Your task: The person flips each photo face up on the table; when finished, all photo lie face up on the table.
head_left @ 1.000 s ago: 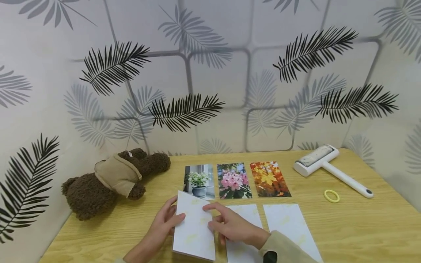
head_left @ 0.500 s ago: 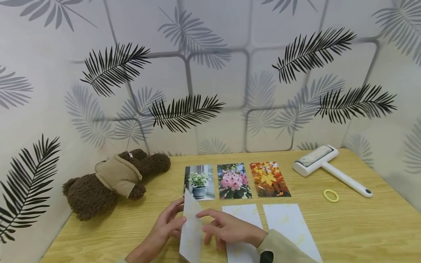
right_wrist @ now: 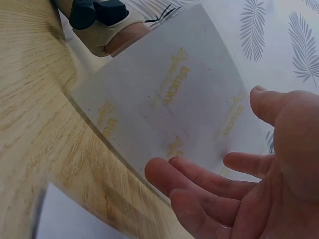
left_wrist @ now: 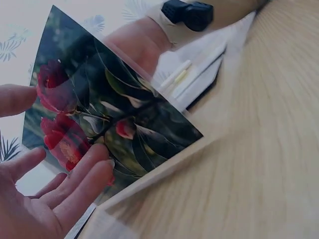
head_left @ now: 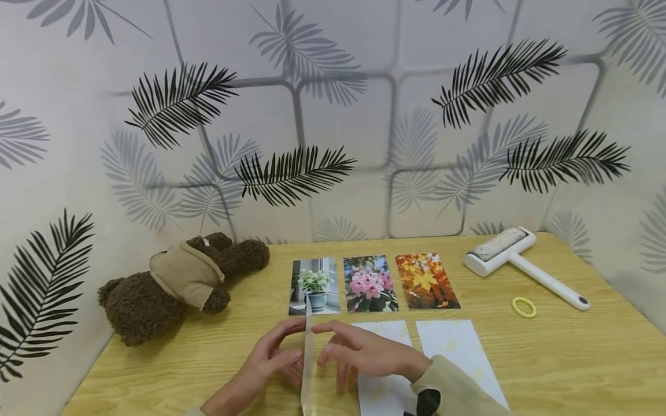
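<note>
A photo print (head_left: 307,372) stands upright between the two hands, edge-on in the head view. Its picture side, with red flowers on dark leaves (left_wrist: 119,109), faces my left hand (head_left: 267,361). The white back, with pale yellow lettering (right_wrist: 164,94), faces my right hand (head_left: 372,355). Loosely bent left fingers (left_wrist: 82,194) lie against the picture side, the thumb on that same side near an edge. On the other side, the right index fingertip meets the print's far part, while the remaining right fingers (right_wrist: 214,181) spread loosely along the back.
Behind the hands lie three picture-up prints: a potted plant (head_left: 314,283), pink blossoms (head_left: 370,283) and autumn leaves (head_left: 426,280). Two white-backed prints (head_left: 460,352) lie nearer. A brown teddy bear (head_left: 182,277) is at left; a lint roller (head_left: 520,260) and yellow ring (head_left: 524,307) at right.
The print has turned from showing its white back to standing edge-on, its far tip shifting right. The left thumb no longer overlaps the white back. Both hands stay on either side of it.
</note>
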The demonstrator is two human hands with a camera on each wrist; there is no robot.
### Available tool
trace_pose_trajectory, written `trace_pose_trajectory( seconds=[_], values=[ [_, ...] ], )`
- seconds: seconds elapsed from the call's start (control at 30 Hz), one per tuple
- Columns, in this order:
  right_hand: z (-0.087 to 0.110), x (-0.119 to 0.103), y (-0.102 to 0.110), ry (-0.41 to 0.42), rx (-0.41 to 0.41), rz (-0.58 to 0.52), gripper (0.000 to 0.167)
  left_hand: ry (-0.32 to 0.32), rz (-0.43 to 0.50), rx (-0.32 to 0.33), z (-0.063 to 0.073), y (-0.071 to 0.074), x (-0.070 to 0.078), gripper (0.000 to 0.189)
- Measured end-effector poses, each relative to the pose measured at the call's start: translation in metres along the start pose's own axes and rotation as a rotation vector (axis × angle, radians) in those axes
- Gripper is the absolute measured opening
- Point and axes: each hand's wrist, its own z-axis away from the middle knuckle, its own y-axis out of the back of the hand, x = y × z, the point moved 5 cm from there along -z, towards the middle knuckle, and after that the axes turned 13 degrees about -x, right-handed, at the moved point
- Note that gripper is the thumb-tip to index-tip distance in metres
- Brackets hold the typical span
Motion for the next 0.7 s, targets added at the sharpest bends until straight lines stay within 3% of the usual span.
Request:
trace_pose_trajectory(
  seconds=[0.1, 0.23, 0.43, 0.7],
  values=[
    [0.002, -0.002, 0.003, -0.023, 0.033, 0.000, 0.055, -0.050, -0.023, -0.048, 0.000, -0.004, -0.001, 0.054],
    [0.006, -0.006, 0.008, -0.039, 0.090, -0.004, 0.063, -0.072, -0.139, -0.046, 0.000, -0.006, -0.002, 0.055],
    [0.012, -0.015, 0.014, -0.015, 0.158, 0.014, 0.070, 0.004, -0.328, -0.022, -0.001, -0.005, -0.005, 0.054],
    [0.014, -0.015, 0.015, 0.009, 0.115, 0.174, 0.059, 0.092, -0.482, -0.027, 0.000, -0.004, -0.010, 0.047]
  ],
)
